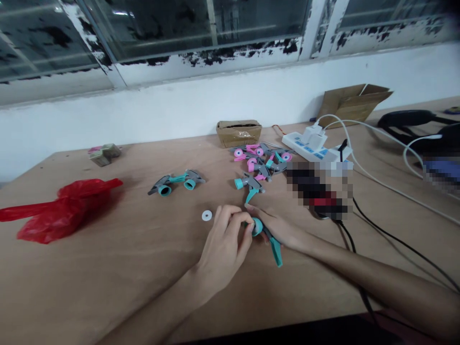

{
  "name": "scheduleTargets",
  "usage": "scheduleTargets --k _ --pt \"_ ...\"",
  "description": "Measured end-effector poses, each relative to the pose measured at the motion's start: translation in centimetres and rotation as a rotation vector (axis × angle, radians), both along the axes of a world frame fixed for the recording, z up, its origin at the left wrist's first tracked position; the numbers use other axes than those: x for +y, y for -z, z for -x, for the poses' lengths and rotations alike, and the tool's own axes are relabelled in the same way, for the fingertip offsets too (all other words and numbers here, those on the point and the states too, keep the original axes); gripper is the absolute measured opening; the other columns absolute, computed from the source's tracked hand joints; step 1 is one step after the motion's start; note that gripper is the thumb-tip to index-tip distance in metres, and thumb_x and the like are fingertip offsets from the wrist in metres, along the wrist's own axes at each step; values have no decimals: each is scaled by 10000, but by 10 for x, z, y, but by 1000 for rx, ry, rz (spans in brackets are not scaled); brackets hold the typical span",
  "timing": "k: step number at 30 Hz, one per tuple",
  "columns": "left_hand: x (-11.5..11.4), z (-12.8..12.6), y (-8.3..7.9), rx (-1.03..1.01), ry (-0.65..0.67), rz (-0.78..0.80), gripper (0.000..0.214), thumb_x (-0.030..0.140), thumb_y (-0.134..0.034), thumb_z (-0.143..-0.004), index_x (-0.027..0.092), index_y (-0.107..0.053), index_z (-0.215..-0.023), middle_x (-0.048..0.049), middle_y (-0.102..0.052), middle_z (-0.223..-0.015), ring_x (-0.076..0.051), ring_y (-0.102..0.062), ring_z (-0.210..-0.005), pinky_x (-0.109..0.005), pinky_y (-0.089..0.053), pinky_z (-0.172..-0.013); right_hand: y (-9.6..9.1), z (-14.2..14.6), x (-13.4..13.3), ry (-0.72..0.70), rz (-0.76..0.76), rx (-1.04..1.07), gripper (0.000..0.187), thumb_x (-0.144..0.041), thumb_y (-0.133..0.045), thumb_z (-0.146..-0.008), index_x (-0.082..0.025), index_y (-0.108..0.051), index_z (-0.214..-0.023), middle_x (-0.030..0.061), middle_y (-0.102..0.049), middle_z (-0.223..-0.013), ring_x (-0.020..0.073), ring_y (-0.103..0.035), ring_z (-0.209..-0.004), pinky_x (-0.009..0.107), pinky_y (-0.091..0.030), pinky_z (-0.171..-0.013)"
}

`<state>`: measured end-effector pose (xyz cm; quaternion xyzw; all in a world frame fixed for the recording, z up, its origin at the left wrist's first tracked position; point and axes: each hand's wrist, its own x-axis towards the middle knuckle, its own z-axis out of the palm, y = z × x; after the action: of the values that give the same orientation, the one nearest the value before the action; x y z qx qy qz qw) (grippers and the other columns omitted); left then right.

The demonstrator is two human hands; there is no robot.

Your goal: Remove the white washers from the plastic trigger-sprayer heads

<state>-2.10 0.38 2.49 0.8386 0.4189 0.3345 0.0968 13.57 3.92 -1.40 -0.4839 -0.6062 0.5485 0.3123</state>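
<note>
My right hand (275, 227) is closed around a grey and teal trigger spray head (276, 251), its teal trigger pointing down toward me. At the mouth of its teal collar, my left hand (223, 244) has thumb and fingertips pinched together. Whatever is between those fingertips is hidden. A white ring washer (206, 215) lies flat on the table just left of my left hand. Beyond my hands rests another teal and grey spray head (248, 184). Behind it is a pile of pink and grey spray heads (257, 163). Two teal and grey spray heads (178, 182) lie farther left.
A red plastic bag (68, 211) lies on the left of the wooden table (143, 273). Small blocks (104, 154) sit behind it. Toward the wall stand a small cardboard box (239, 133) and a larger open one (354, 105). A white power strip (305, 146) and cables occupy the right.
</note>
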Motion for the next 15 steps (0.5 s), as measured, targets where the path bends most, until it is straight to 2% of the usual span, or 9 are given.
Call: scheduleTargets --k 8,15 --pt "1 1 -7 69 52 -9 78 115 -472 -852 187 -501 -858 -39 -523 -908 -180 -497 -864 -327 -439 -780 3 -1 1 -42 -30 11 525 -598 -322 -887 -188 -520 -626 -41 -461 -406 86 -459 -367 197 -337 -386" --pt "6 10 -9 62 130 -34 111 181 -484 -888 203 -591 -902 -28 -577 -883 -161 -522 -833 -301 -448 -760 2 -2 3 -47 -25 -16 530 -609 -302 -886 -189 -505 -634 -38 -478 -434 91 -464 -383 203 -356 -406"
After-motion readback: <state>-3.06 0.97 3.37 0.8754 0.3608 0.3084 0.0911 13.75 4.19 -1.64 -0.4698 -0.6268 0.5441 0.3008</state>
